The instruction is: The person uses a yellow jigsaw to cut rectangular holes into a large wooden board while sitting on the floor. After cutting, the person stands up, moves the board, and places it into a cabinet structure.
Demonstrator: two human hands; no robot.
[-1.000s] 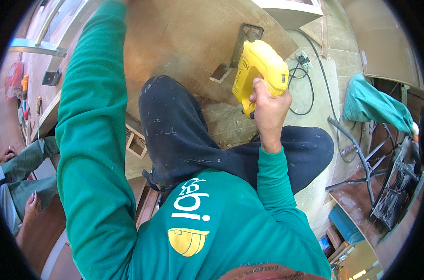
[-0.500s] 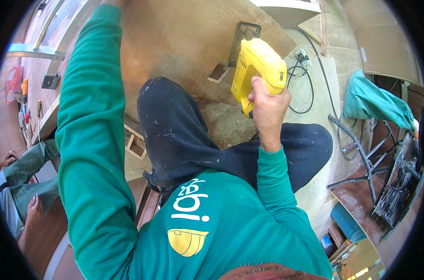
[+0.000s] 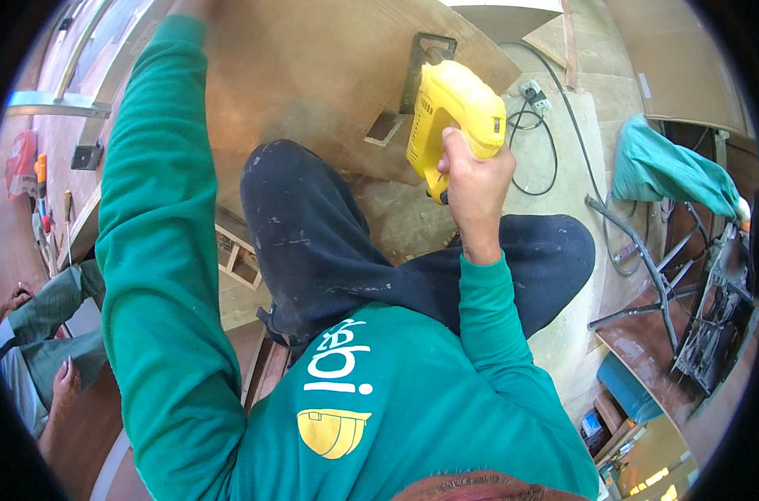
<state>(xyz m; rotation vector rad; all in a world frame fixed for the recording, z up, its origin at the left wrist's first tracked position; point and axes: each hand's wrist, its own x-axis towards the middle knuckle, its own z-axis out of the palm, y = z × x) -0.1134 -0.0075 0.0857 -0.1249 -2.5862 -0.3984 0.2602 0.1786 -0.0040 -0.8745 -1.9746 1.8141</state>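
At the near-right part of a brown plywood panel point(image 3: 304, 75): yellow plastic-bodied jigsaw point(image 3: 479, 92) gripped right-handed, looks like a sawing step.
Nose points away from wearer, slightly left; long axis runs roughly near-to-far. Dark rectangular plate point(image 3: 412, 88) at the front, probably its shoe; blade hidden. Right hand point(image 3: 479, 184) closed around the handle, trigger finger out of sight. Next move likely calls for shoe flat, panel braced. Small rectangular cut-out point(image 3: 383, 127) just left of saw. White socket block point(image 3: 535, 96) off to the right. Left hand point(image 3: 197, 7) blurred, cropped at top edge; can't tell its grip.
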